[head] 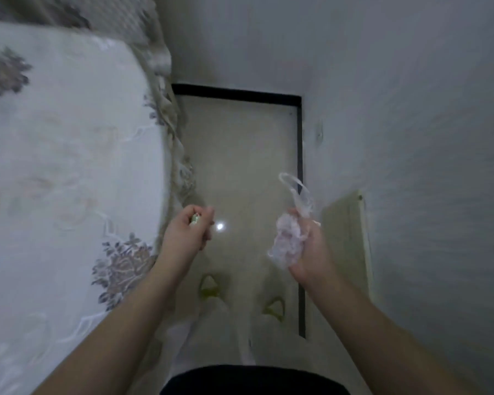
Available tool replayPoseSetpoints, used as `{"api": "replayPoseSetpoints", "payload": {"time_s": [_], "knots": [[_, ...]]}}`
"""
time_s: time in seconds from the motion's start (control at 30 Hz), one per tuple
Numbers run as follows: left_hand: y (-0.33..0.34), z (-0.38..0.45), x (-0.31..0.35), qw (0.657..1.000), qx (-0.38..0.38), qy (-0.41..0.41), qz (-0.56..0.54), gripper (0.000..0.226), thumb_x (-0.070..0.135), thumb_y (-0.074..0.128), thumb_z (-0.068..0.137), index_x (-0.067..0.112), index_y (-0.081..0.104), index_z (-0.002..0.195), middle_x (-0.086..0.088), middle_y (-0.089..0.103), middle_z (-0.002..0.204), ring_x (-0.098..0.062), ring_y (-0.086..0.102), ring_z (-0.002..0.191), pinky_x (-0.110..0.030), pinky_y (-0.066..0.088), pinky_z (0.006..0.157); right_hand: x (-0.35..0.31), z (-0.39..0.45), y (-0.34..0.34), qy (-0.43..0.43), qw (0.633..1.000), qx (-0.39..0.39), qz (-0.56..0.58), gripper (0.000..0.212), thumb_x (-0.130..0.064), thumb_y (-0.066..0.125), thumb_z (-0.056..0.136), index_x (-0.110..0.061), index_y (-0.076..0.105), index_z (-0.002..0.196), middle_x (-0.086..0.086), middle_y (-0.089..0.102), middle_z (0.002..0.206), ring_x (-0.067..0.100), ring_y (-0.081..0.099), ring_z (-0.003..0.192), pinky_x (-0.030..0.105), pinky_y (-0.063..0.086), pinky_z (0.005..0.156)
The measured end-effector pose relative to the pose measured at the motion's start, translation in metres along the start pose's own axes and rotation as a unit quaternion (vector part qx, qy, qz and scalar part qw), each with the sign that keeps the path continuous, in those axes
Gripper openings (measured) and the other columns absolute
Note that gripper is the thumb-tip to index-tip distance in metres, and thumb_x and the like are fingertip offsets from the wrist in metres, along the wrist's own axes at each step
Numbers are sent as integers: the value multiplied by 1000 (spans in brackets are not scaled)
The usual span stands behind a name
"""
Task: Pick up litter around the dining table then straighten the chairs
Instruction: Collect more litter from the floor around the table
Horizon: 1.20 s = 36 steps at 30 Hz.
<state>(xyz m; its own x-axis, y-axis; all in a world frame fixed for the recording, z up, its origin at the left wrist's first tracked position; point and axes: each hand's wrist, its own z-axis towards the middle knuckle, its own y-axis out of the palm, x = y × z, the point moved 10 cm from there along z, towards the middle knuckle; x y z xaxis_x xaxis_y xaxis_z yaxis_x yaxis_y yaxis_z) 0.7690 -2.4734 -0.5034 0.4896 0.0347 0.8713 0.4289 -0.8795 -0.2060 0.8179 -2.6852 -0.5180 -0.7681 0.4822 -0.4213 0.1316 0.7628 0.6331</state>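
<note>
Fingers of the right hand were curled around a crumpled clear plastic bag at centre right of the frame, its loop handle sticking up above the fist. At centre, the left hand pinched a small greenish scrap of litter at its fingertips, just off the edge of the floral tablecloth filling the left side. Both hands hung over the pale floor, well apart.
</note>
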Motion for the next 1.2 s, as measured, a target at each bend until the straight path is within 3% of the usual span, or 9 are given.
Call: {"api": "replayPoseSetpoints", "payload": {"time_s": [0.1,0.2,0.37,0.43,0.67,0.83,1.03,1.13,1.2], "knots": [[-35,-15,24,999,15,14,-44,32,31,56,96,16,58,67,-7,52,51,-22,45,48,-30,37,50,-25,-16,41,-47,999,5,8,52,-48,88,52,-21,69,94,-2,51,45,9,49,34,18,42,35],[-65,-29,44,996,26,24,-77,32,27,54,97,4,58,76,-8,52,54,-21,44,51,-25,37,46,-36,-35,67,-43,998,29,-39,74,-77,52,67,-25,61,118,-3,45,40,8,42,31,15,36,36],[-83,-35,76,993,5,43,-110,29,24,55,96,4,57,75,-9,51,55,-20,42,51,-25,34,47,-32,-42,93,22,990,92,-109,44,-31,49,88,-17,47,47,-3,37,38,11,36,30,14,27,42],[-83,-35,90,992,-9,49,-116,29,26,56,96,9,57,72,-7,50,54,-20,42,51,-28,33,50,-29,-40,115,33,987,65,-146,31,-21,46,79,-15,44,49,-1,36,43,11,35,33,18,21,44],[-89,-44,140,989,-13,98,-112,31,27,54,97,3,55,76,-7,52,56,-21,42,52,-30,36,51,-34,-25,155,-41,991,72,-108,13,-7,48,95,-12,56,104,15,70,83,20,69,68,30,58,61],[-108,-45,137,989,48,78,-117,33,32,55,96,6,56,76,-4,50,53,-19,41,50,-32,37,55,-59,-4,135,-29,969,144,-201,15,-20,47,95,-17,59,87,0,51,53,7,46,33,14,37,35],[-130,-69,116,977,150,46,-145,34,33,54,97,8,55,74,-9,50,56,-20,40,51,-32,35,53,-53,8,183,52,983,-24,-174,53,-62,53,81,-11,59,95,4,57,80,16,61,73,33,54,58],[-139,-89,97,963,202,17,-177,34,31,53,97,6,55,75,-10,50,57,-20,39,51,-31,33,51,-27,5,218,115,970,-146,-154,70,-31,91,52,-10,55,108,10,61,92,20,68,76,36,57,63],[-147,-106,85,950,243,2,-197,34,29,52,98,3,55,77,-10,50,57,-20,40,50,-31,33,51,-10,5,228,125,951,-185,-212,55,-7,80,66,-9,51,113,11,61,94,18,69,74,32,58,64]]}}
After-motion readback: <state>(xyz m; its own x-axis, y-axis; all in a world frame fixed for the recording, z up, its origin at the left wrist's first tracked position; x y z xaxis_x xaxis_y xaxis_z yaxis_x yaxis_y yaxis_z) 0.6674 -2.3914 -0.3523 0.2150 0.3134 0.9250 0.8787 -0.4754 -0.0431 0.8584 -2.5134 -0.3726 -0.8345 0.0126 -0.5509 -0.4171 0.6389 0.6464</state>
